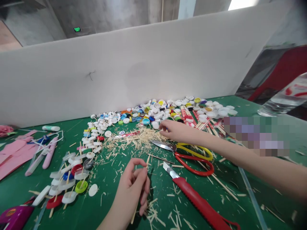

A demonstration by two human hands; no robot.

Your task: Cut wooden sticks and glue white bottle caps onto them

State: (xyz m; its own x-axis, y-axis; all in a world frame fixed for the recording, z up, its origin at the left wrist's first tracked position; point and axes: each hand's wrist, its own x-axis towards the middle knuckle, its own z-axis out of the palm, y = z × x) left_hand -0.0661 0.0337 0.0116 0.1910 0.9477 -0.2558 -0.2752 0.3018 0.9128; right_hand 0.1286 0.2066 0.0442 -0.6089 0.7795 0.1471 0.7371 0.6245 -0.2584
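The left hand (134, 183) is seen bare, with slender fingers (137, 161), and it is joined to a narrow, uncovered left wrist (117, 207). The right hand (169, 130) is likewise bare. By the long, slim right forearm (223, 148), also uncovered, a gentle widening away from the hand is shown.

A slim, pale wooden stick (148, 160) slants through that left hand (132, 189), its tip poking out above.

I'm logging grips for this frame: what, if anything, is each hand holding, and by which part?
The left hand holds a thin wooden stick, pinched near its upper tip. Whether the right hand holds anything cannot be told.
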